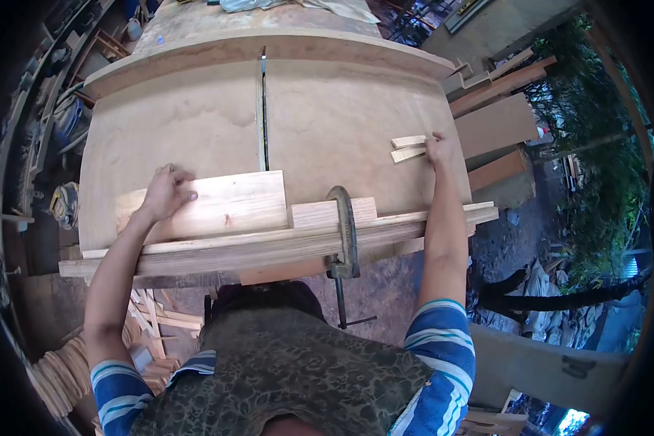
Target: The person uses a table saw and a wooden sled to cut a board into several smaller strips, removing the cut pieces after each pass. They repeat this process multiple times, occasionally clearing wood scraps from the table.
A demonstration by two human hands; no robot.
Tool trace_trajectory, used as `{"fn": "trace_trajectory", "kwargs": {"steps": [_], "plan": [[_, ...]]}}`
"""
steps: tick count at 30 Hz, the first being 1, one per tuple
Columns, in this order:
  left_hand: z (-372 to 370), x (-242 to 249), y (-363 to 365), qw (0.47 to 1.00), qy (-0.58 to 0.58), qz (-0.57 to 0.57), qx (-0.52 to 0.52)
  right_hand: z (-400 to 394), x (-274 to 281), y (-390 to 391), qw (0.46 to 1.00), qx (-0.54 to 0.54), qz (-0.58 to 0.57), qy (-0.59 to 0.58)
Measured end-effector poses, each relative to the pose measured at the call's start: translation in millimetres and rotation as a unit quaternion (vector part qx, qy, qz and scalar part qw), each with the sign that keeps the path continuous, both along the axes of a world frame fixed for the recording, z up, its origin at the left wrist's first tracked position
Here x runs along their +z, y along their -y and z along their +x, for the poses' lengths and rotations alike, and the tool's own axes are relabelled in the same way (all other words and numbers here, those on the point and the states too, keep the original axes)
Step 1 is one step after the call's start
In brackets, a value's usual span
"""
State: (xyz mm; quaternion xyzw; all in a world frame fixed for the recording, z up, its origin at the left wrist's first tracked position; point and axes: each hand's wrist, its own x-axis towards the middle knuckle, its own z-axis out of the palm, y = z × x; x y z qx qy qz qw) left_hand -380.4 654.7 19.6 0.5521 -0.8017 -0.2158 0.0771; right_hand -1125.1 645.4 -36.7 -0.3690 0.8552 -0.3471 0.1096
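My left hand (pixel 168 195) lies over the left part of a pale wooden board (pixel 243 203), its bent fingers at the far edge and its thumb on top. This board rests flat against the near wooden fence (pixel 218 256) of a plywood sled (pixel 341 123). At the sled's right side, my right hand (pixel 438 149) is closed around the right ends of two small wooden pieces (pixel 408 148). A metal C-clamp (pixel 346 232) grips the fence and a wooden block (pixel 316 214) just right of the board.
A narrow slot with a blade (pixel 264 109) runs through the sled's middle, beyond the board. The far fence (pixel 312 49) crosses the back. Planks (pixel 498 123) lean at the right, and cut wood pieces (pixel 167 316) lie below on the left. Cluttered shelves (pixel 43 109) stand at the left.
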Motion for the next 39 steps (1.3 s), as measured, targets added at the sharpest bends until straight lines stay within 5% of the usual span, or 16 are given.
{"fn": "trace_trajectory", "kwargs": {"steps": [2,4,6,10,14,19,27,31,39], "plan": [[-5.2,-2.7,-3.5,1.000,0.005,0.004,0.017,-4.0,-14.0,-1.6,0.993,0.048,0.000,-0.104],[-4.8,-3.3,-0.3,0.987,-0.052,0.142,0.061,28.4,25.8,-5.3,0.996,0.039,-0.027,-0.079],[0.5,-11.2,-1.3,1.000,0.015,-0.009,-0.003,93.3,72.4,-25.8,0.975,0.082,-0.148,-0.145],[4.1,-12.5,3.8,0.997,0.051,-0.044,-0.032,193.6,121.0,-57.3,0.961,0.231,-0.149,-0.030],[6.4,-8.9,5.1,0.998,0.025,0.023,-0.053,278.2,128.7,-63.3,0.900,0.432,0.017,0.055],[2.0,-3.6,3.0,0.997,0.026,0.034,-0.060,338.9,81.6,-20.9,0.811,0.550,0.160,0.121],[7.2,19.5,-18.3,0.992,0.022,0.044,-0.115,356.8,80.5,-19.4,0.759,0.601,0.222,0.119],[-12.1,68.1,-75.8,0.971,0.066,0.117,-0.197,358.9,94.3,-15.1,0.726,0.627,0.243,0.147],[-20.1,69.7,-71.0,0.943,0.077,0.224,-0.233,346.1,69.9,-14.4,0.740,0.620,0.217,0.144]]}}
